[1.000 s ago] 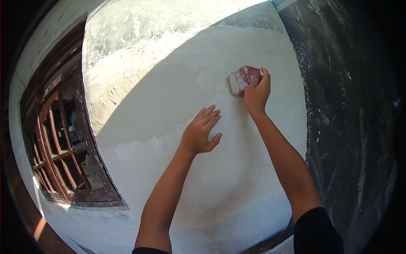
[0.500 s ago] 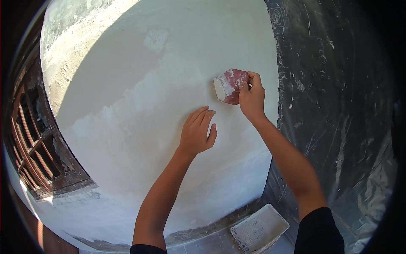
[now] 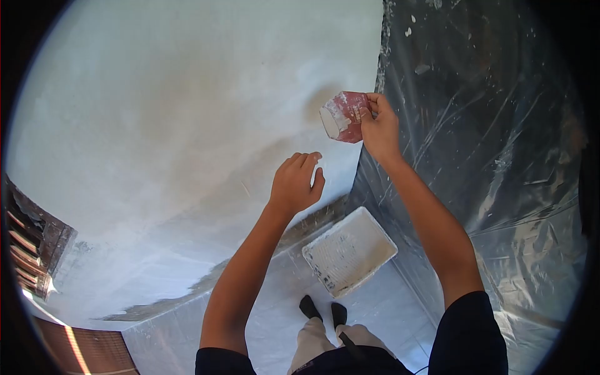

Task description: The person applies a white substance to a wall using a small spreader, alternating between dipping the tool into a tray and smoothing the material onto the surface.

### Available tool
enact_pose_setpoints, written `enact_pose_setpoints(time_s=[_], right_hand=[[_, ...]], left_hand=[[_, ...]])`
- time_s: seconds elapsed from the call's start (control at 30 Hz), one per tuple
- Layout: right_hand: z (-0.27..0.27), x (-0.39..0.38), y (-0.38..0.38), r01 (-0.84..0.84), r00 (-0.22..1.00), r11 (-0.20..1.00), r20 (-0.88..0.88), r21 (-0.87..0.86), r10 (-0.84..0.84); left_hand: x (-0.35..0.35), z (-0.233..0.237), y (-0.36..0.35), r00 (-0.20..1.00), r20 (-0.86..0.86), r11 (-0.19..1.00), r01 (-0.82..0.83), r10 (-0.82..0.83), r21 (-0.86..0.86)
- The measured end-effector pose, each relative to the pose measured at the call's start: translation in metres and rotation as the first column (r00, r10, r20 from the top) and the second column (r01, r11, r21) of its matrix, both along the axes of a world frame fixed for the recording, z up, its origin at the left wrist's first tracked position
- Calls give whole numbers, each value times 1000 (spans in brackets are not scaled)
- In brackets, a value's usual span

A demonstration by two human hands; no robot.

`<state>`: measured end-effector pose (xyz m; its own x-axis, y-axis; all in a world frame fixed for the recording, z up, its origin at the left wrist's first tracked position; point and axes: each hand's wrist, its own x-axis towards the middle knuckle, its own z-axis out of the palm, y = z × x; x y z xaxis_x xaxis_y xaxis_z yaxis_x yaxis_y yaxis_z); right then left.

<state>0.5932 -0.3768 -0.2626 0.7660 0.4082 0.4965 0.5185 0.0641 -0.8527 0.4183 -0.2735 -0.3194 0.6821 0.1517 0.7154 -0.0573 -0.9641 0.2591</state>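
My right hand (image 3: 382,130) pinches the right edge of a flat, dark-red tool (image 3: 351,119) smeared with white, with printed marks on it. Its left end is a pale oval face; the exact kind of tool I cannot tell. It overlaps the pale, patchy wall (image 3: 206,94), close to the corner with the dark plastic sheeting (image 3: 462,125). Lower and to the left, my left hand (image 3: 296,182) holds nothing, its fingers slightly bent and the thumb apart. Below the hands, a white paint tray (image 3: 350,250) with a ribbed slope lies on the floor, pale residue inside it.
Plastic sheeting hangs along the right side, wrinkled and spattered. A covered floor (image 3: 262,331) runs under my dark-covered feet (image 3: 325,309), just in front of the tray. A wooden barred window (image 3: 31,244) is at the left, with a brown slatted surface (image 3: 87,347) below it.
The view has tilted down, bringing my feet and more floor into sight. The tray appears higher in view. Both hands keep nearly the same pose, the red tool still in my right hand.
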Motion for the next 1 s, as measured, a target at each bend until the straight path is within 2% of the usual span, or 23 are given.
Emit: enact_pose_setpoints(time_s=[0.07,0.23,0.5,0.7,0.9,1.0], right_hand=[[-38,10,-10,66,997,998,51,-11,-65],[-130,13,-48,101,994,985,-35,-140,-107],[-250,-12,-88,88,981,922,-126,-376,-145],[-345,-30,-120,104,971,815,-119,-570,-207],[-394,-36,-142,44,961,728,-171,-684,-218],[-425,-33,-149,89,975,699,-82,-710,-207]], left_hand=[[-1,-33,-9,999,-37,998,-19,17,-63],[-9,-112,-40,982,-175,967,-112,72,-229],[-27,-207,-69,933,-350,921,-205,81,-333],[-53,-276,-92,873,-485,866,-286,58,-411],[-74,-339,-104,848,-526,835,-340,73,-432],[-80,-362,-112,845,-532,812,-347,53,-470]])
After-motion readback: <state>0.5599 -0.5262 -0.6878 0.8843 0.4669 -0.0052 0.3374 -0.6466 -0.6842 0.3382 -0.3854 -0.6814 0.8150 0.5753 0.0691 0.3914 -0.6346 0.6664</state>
